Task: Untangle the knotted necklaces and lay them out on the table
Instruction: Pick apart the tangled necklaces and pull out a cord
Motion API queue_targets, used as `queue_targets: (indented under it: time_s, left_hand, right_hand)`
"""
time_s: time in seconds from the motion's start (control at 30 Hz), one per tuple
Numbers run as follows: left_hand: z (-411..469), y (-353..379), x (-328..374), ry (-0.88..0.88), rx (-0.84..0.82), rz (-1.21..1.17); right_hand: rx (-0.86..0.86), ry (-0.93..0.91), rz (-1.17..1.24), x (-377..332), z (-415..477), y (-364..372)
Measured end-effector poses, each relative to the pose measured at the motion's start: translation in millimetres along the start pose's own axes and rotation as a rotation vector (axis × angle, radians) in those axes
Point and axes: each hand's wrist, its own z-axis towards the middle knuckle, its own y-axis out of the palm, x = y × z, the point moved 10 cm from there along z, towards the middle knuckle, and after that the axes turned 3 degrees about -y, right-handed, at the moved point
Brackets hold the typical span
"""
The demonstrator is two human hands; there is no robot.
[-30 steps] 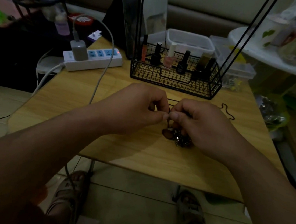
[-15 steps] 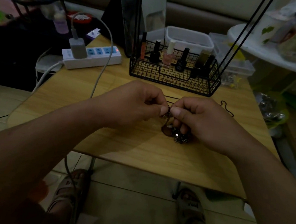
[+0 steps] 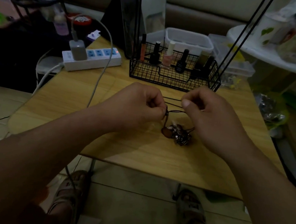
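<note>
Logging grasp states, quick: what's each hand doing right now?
Left hand: closed, pinching the necklace cord.
Right hand: closed, pinching the same necklace cord.

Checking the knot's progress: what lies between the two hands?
Dark necklace cords stretch from the left hand to the right hand, seen in the head view.

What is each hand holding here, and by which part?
The left hand pinches the necklace cords just above the pendant cluster lying on the table; the right hand pinches them farther along.
</note>
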Motion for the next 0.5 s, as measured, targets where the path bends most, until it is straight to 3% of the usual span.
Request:
queue_targets:
  time_s: [0.07, 0.2, 0.3, 0.5]
  left_hand:
    - [1, -2, -6, -0.042, 0.022, -0.035]
    - [0, -3, -9, -0.065, 0.045, -0.122]
    - [-1, 1, -5, -0.049, 0.017, -0.171]
    - [-1, 1, -2, 0.008, 0.035, -0.07]
  right_hand:
    - [0.062, -0.025, -0.035, -6, -4, -9]
    - [-0.113, 0.036, 0.057, -9, -13, 18]
    - [-0.107, 0.037, 0.011, -6, -12, 26]
    - [-0.109, 0.058, 0.042, -4, -11, 25]
